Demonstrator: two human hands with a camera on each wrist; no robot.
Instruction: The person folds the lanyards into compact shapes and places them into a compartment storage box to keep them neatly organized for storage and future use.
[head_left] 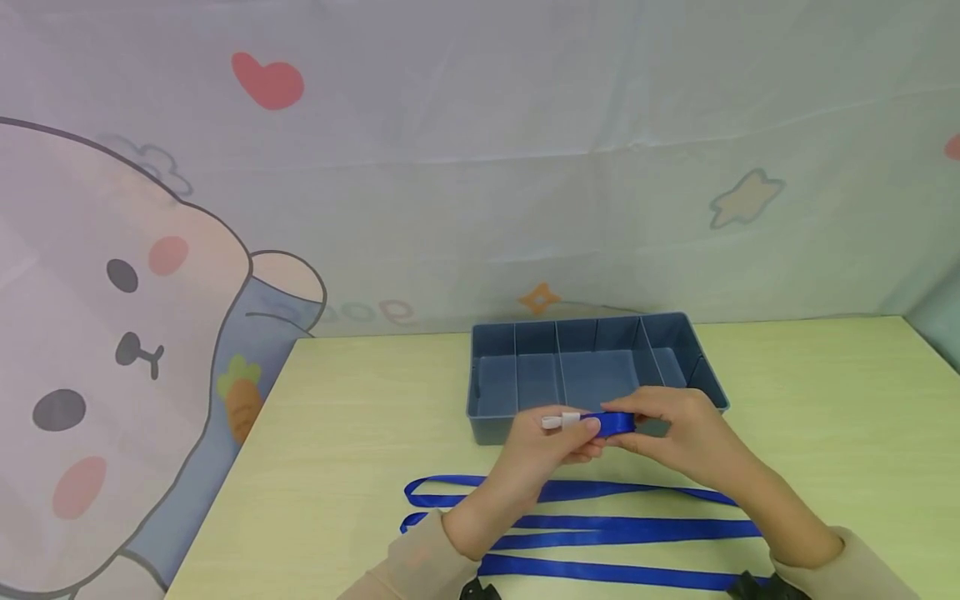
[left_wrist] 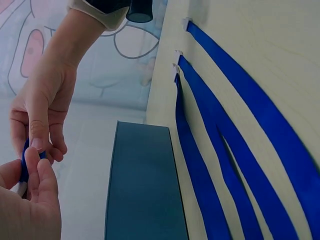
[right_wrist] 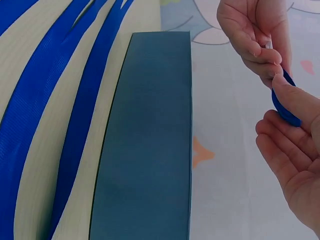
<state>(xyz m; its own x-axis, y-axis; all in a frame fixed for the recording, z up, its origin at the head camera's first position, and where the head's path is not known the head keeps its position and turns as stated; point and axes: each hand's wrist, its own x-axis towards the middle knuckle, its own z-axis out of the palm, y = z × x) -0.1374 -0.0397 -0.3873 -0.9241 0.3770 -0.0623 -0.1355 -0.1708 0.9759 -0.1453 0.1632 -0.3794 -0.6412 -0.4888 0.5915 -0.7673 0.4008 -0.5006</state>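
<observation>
- Blue ribbon roll (head_left: 611, 423) is pinched between the left hand (head_left: 551, 446) and right hand (head_left: 678, 433), just at 6 o'clock of the grey divided tray (head_left: 480, 392).
- Step in hand looks like coiling; next, a firm grip and a short lift toward 12 o'clock into a compartment.
- Loose ribbons (head_left: 622, 527) lie at 6 o'clock on the table (head_left: 360, 467).

The blue ribbon (head_left: 611, 423) is a flat satin strip w/ a small white end. One short part is held up off the table, approx. level, just in front of the grey divided box, pinched between the left hand (head_left: 551, 446) and the right hand (head_left: 686, 433). Its other lengths lie flat on the table in three long, nearly parallel runs.
</observation>
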